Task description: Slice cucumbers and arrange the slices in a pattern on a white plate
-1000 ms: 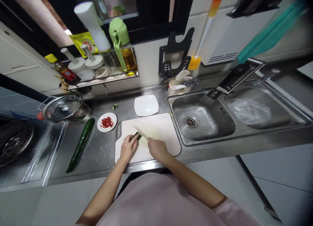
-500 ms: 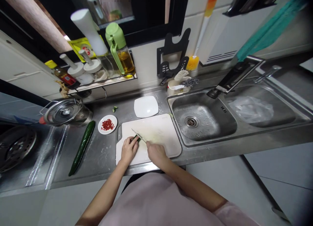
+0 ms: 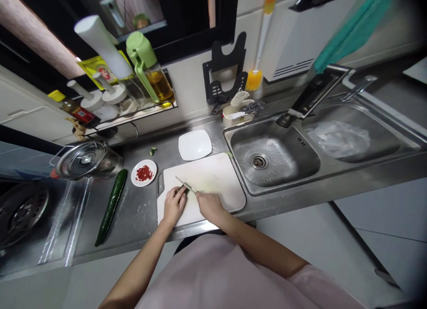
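Note:
On the white cutting board [image 3: 213, 175], my right hand [image 3: 211, 207] is closed around the handle of a small knife [image 3: 185, 184], whose blade slants up and left. My left hand [image 3: 175, 205] presses its fingers down beside the blade, on a dark green piece of cucumber [image 3: 183, 189] that is mostly hidden under them. A whole cucumber [image 3: 111, 206] lies on the steel counter to the left. Between it and the board stands a small white plate [image 3: 133, 172] of chopped red bits. A white square plate [image 3: 195, 144] rests behind the board.
To the right is a steel sink [image 3: 273, 166] with a faucet [image 3: 300, 106]; a second basin holds a clear plastic bag [image 3: 340, 140]. A lidded pot [image 3: 106, 164] stands at left below a rack of bottles. Small cucumber ends [image 3: 152, 151] lie on the counter.
The whole view has shifted slightly with my head. Both hands stay at the same place on the board, and the knife has barely moved against the cucumber piece.

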Available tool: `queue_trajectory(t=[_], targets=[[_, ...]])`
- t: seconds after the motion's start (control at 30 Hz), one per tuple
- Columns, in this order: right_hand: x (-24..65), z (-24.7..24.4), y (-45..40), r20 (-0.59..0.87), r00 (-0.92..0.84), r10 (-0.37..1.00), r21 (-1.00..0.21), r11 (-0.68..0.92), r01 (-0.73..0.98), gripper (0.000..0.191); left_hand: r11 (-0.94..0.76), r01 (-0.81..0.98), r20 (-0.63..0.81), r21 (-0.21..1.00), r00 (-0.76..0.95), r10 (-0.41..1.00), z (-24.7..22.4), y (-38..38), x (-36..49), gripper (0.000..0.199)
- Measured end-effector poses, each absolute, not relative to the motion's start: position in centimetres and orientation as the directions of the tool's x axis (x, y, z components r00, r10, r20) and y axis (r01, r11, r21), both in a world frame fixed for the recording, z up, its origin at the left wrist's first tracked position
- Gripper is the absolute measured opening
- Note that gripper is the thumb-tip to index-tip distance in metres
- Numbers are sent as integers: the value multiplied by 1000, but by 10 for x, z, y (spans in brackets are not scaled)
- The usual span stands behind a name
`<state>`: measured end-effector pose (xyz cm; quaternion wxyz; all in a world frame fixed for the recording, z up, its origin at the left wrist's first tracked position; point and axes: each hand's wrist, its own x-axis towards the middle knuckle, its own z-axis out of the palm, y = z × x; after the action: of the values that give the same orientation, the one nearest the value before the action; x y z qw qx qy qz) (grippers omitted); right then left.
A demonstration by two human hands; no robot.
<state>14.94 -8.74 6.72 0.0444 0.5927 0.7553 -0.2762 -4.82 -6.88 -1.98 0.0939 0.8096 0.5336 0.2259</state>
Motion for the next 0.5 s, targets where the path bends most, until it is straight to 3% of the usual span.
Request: queue_trajectory(t=[0.5], targets=[[151,69,-75,-371,-366,853,-399,210,893,34,-399,780,233,483,324,917,-26,-65,-55,35]])
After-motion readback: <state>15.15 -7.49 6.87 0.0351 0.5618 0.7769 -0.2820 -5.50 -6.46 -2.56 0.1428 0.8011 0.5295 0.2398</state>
